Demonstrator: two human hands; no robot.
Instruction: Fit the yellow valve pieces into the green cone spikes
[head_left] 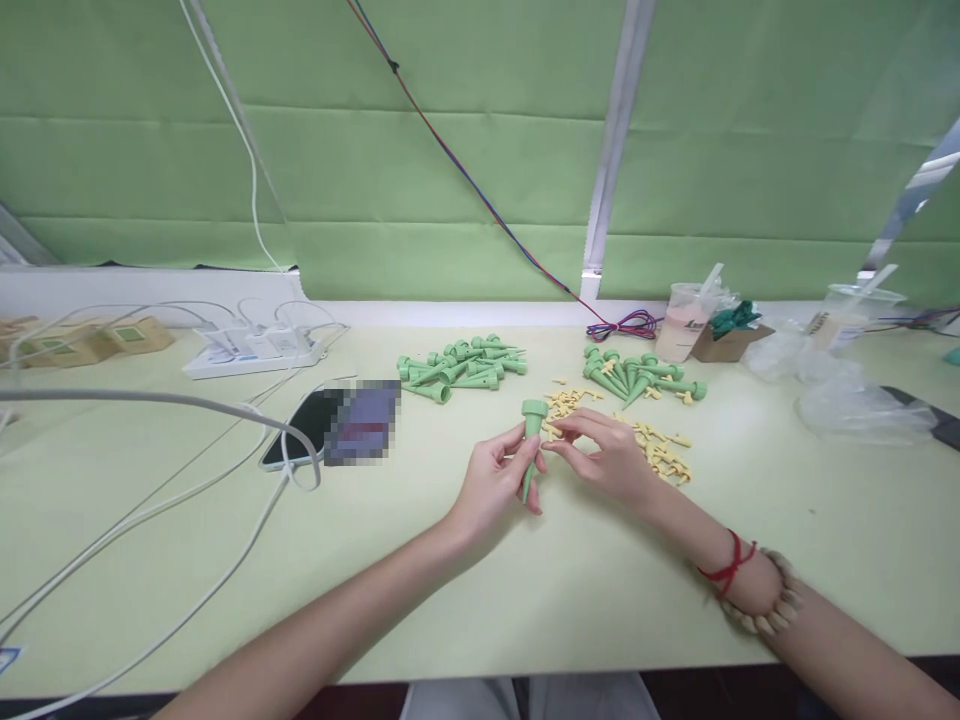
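My left hand (491, 482) is closed around a green plastic watering spike (533, 420), holding it upright with its wide cap up and its point down. Right beside it, my right hand (609, 462) pinches a small yellow plastic valve (552, 432) at the spike's side; whether the two are joined I cannot tell. Loose yellow valves (574, 400) lie just behind my hands, and another scatter of yellow valves (664, 458) is to the right. Farther back are a pile of green spikes (465, 368) and, at right, a second group of green spikes (634, 375), some with yellow valves near or on them.
White cables (202, 490) cross the left side near a phone (304, 425) and a power strip (255, 350). Drink cups (681, 325), a small cardboard box (727, 342) and plastic bags (855, 400) stand at the right. A bundled wire (622, 325) lies along the back.
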